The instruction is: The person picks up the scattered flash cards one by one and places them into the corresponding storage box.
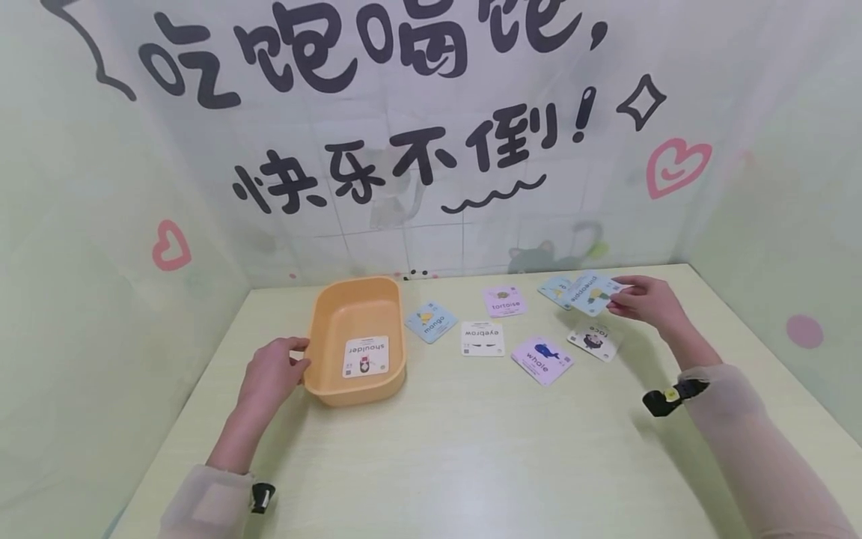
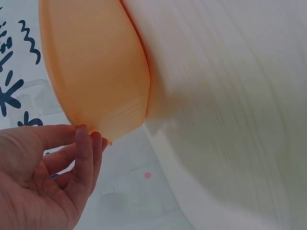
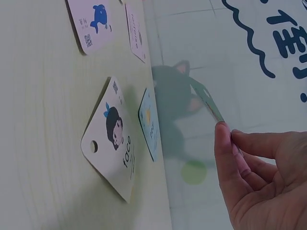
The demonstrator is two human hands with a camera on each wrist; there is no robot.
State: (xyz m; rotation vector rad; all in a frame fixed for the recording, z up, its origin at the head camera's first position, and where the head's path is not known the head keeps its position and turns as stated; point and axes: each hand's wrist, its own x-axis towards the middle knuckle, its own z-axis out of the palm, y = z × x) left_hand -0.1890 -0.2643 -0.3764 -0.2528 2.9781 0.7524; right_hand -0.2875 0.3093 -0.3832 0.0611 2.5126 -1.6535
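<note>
- While your left hand (image 1: 272, 372) rests at the near left corner of the orange tub (image 1: 322, 329), its fingertips (image 2: 82, 135) touch the rim; the fingers are only lightly bent and do not wrap round it.
- Inside that tub lies one white card, the "shoulder" card (image 1: 366, 356), flat on the bottom.
- Just right of the tub, on the pale table (image 1: 471, 449), you have the blue "mango" card (image 1: 431, 322) lying at a slant.
- Next comes the white "eyebrow" card (image 1: 483, 339), turned so its word reads upside down to you, with the pink "tortoise" card (image 1: 504, 301) behind it, nearer the wall.
- Nearer to you and further right sits the lilac "whale" card (image 1: 542, 360), tilted.
- Beyond it, the white "face" card (image 1: 592, 340) lies flat on the table, just below your right hand; the right wrist view shows a girl's head printed on it (image 3: 115, 139).
- At the far edge a pale blue card (image 1: 554, 290) lies on the table, partly covered in the head view by the card you hold.
- Your right hand (image 1: 645, 301) pinches the blue "pineapple" card (image 1: 591, 293) between thumb and fingers (image 3: 225, 153), holding it clear of the table, above the far-right cards.
</note>
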